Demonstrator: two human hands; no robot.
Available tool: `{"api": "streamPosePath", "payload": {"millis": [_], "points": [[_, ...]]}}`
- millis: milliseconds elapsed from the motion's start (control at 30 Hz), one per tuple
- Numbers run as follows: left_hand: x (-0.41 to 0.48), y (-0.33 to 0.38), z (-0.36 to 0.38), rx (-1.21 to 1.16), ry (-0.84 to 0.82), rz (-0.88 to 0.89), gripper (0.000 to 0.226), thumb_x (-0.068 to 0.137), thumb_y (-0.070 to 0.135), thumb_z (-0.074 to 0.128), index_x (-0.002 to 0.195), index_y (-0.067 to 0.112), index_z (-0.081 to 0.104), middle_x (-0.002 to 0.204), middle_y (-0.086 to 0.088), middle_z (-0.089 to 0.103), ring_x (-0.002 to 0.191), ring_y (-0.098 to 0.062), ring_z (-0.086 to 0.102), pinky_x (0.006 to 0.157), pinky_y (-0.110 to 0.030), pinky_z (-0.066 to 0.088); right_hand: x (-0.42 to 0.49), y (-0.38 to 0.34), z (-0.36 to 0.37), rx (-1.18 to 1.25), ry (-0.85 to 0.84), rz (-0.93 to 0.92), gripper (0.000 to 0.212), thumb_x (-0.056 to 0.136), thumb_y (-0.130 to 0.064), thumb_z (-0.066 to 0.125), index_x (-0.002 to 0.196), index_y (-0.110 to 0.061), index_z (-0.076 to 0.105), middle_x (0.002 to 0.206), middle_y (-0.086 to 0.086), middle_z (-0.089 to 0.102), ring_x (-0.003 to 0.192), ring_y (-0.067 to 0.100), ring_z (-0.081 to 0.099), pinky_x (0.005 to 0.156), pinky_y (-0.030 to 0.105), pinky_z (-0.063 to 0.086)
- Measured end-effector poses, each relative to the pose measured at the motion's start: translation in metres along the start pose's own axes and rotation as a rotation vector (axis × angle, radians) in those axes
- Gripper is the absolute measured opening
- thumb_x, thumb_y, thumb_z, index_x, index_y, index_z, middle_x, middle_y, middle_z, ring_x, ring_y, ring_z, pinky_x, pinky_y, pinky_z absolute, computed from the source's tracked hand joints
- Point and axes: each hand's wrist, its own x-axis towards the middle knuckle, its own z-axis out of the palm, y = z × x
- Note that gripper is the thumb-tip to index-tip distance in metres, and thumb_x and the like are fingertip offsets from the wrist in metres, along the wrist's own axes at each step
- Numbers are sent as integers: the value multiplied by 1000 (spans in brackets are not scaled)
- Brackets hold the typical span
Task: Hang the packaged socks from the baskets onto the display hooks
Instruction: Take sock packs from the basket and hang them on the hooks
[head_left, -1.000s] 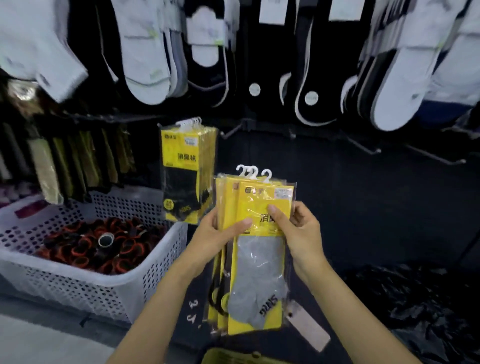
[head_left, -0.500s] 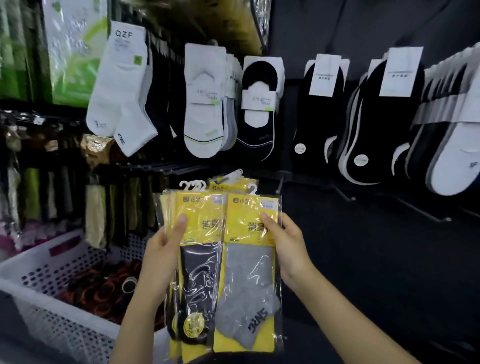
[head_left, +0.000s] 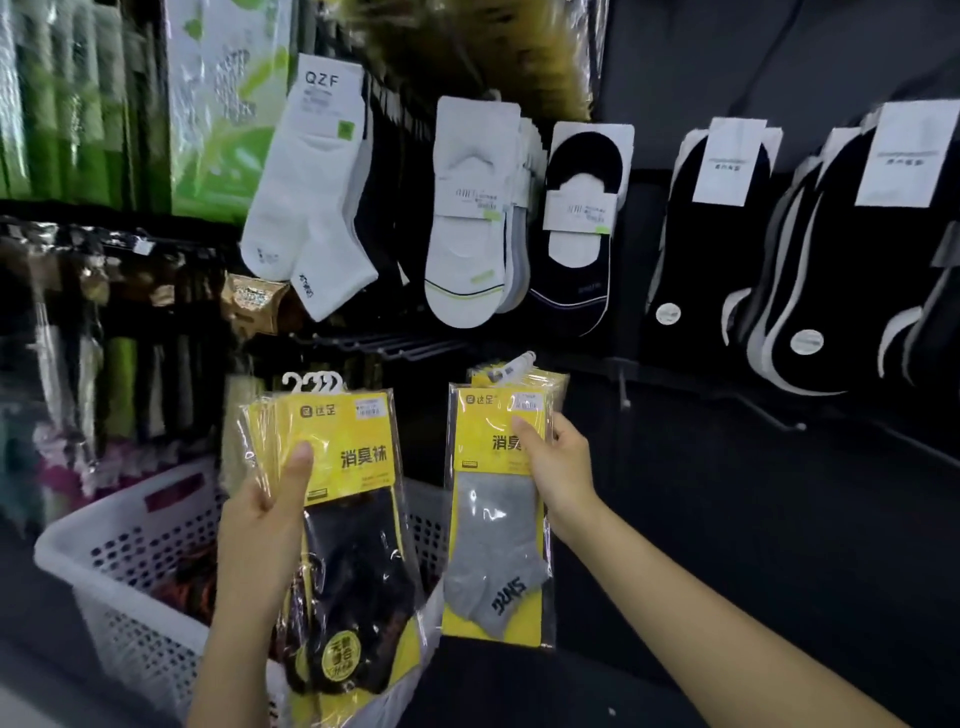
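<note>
A: Both hands are up in front of the sock wall. The left hand grips a stack of black sock packs, thumb pressed flat on the yellow card of the front one, fingers wrapped behind.

B: And look at the white plastic hangers fanned out at the top of that stack, held clear of the display.

A: Right. On the other side, the right hand pinches a single grey sock pack, thumb on the front near the top, fingers tucked behind the edge. The pack is upright and held apart from the stack, with a plain gap between the two.

B: Where does it sit against the display?

A: Its top edge is just below the tip of a display hook that carries a small white tag. More yellow packs are directly behind it at that hook. Whether the grey pack's own hanger is on the wire, I cannot tell; its top is hidden.

B: Below the left hand there's a white perforated basket, with the stack's lower end hanging over it.

A: Up above are white QZF ankle socks, white no-show socks, a navy pair, and black socks further right. A row of bare wire hooks runs beneath the white ones.
</note>
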Motion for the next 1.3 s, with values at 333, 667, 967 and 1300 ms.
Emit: {"api": "streamPosePath", "payload": {"millis": [333, 667, 967, 1300], "points": [[-5, 6, 11, -88, -55, -39, 41, 79, 68, 46, 78, 27, 48, 70, 12, 40, 63, -2, 38, 73, -27, 35, 34, 34, 5, -107, 247, 104, 23, 83, -38, 71, 78, -16, 65, 80, -3, 66, 71, 6, 58, 57, 17, 42], [-9, 5, 19, -158, -196, -78, 28, 77, 68, 50, 62, 45, 58, 52, 19, 52, 55, 10, 52, 70, -17, 34, -18, 22, 1, -122, 67, -38, 16, 88, -30, 65, 97, -20, 57, 105, 4, 61, 94, 17, 60, 77, 21, 49], [-19, 18, 35, -262, -402, -19, 33, 76, 60, 59, 97, 37, 70, 98, 15, 73, 89, 0, 68, 77, -21, 45, -55, -7, 14, -20, -265, -27, 37, 72, -36, 77, 100, -20, 60, 94, -10, 70, 92, 0, 64, 76, 10, 46], [-13, 10, 29, -62, -306, 52, 47, 80, 67, 45, 65, 25, 34, 60, 7, 28, 56, -9, 29, 58, -24, 27, -53, 4, -13, 62, -223, -26, 23, 96, -20, 54, 118, -19, 59, 108, -2, 73, 103, 12, 67, 97, 33, 50]]}}
